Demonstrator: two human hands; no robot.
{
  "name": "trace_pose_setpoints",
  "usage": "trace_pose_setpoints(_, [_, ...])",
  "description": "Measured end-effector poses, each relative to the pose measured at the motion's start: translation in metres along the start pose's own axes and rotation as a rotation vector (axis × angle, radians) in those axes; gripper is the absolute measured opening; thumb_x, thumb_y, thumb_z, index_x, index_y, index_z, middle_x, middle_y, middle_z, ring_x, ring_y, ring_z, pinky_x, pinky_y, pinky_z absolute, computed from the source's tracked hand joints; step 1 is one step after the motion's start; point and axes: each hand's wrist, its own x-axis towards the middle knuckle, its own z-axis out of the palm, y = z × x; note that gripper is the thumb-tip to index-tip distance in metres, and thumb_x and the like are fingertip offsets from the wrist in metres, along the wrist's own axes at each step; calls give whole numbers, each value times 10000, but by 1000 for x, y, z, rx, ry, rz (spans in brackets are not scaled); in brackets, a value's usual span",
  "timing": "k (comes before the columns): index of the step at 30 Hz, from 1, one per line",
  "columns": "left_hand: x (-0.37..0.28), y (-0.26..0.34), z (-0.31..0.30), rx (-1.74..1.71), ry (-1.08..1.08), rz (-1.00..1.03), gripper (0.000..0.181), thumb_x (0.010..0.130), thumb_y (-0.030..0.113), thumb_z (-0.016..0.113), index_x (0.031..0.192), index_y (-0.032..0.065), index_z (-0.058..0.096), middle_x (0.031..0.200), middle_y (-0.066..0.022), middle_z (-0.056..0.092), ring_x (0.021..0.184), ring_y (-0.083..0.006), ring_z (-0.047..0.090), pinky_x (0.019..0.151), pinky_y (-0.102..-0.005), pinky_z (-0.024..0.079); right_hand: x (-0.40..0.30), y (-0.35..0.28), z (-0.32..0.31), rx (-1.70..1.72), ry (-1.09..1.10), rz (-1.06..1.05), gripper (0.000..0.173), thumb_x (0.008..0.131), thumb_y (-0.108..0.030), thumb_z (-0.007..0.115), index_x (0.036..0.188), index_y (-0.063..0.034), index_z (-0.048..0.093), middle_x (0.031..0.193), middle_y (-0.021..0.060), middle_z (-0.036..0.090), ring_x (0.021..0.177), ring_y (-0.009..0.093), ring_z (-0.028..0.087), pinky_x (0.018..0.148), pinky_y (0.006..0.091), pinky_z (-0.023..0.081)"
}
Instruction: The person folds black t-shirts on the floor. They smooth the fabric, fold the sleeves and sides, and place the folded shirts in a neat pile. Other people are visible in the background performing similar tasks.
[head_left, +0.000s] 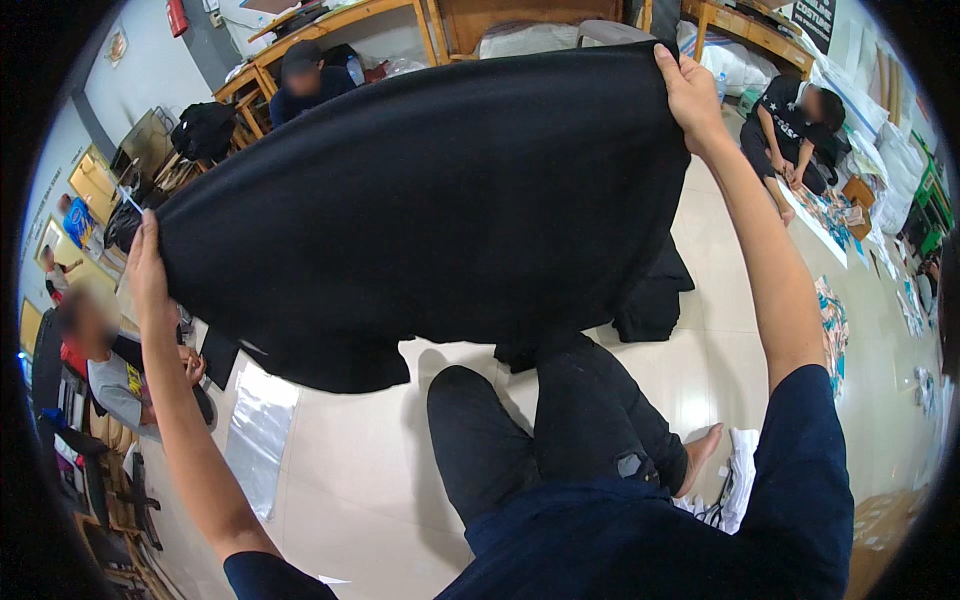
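A large piece of black cloth (420, 195), perhaps a garment, is stretched wide in the air before me. At its upper right corner my right hand (694, 97) pinches the edge, thumb on the near side. My left hand (148, 270) grips the left edge, lower than the right one. The cloth's bottom edge hangs unevenly above my bent knees. Beneath its right side lies a dark folded cloth (656, 292) on the tiled floor (352, 465). Whatever is directly behind the raised cloth is hidden.
Clear plastic sheets (261, 435) lie on the floor at left, near a seated person (124, 382). Another person (795, 135) sits at right by patterned fabric (825, 214). White cloth (739, 480) rests beside my foot. Wooden tables (337, 22) stand at the back, with a person (307, 82) before them.
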Motion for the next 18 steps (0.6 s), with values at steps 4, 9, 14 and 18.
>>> trace_pose_setpoints(4, [-21, -8, 31, -4, -51, -144, 536, 1022, 477, 613, 1298, 20, 662, 1198, -96, 703, 1041, -193, 681, 947, -282, 502, -2, -5, -19, -106, -41, 142, 425, 1049, -410, 594, 961, -9, 703, 818, 0, 672, 755, 94, 595, 710, 289, 478])
trace_pose_setpoints(9, [-127, -53, -3, 175, -90, -273, 606, 1022, 470, 610, 1354, -36, 620, 1309, -165, 638, 1147, -220, 638, 1045, -319, 448, -79, -4, -54, -305, -232, 414, 432, 1040, -424, 606, 937, -18, 712, 784, -12, 657, 679, 84, 565, 641, 274, 455])
trace_pose_setpoints(14, [-321, -133, -35, 323, -232, -551, 423, 1074, 308, 580, 1300, -44, 648, 1117, -1, 680, 1016, -65, 574, 955, -250, 452, -233, 31, -103, -483, -482, 620, 398, 1061, -388, 586, 894, -40, 681, 722, -74, 551, 656, 35, 462, 580, 266, 382])
trace_pose_setpoints(18, [-440, -177, -50, 417, -425, -600, 403, 1088, 265, 557, 760, 90, 401, 748, 85, 327, 713, -47, 294, 602, -250, 259, -346, 86, -146, -578, -672, 752, 393, 1059, -333, 592, 884, 18, 627, 669, -16, 475, 668, 84, 434, 598, 312, 397])
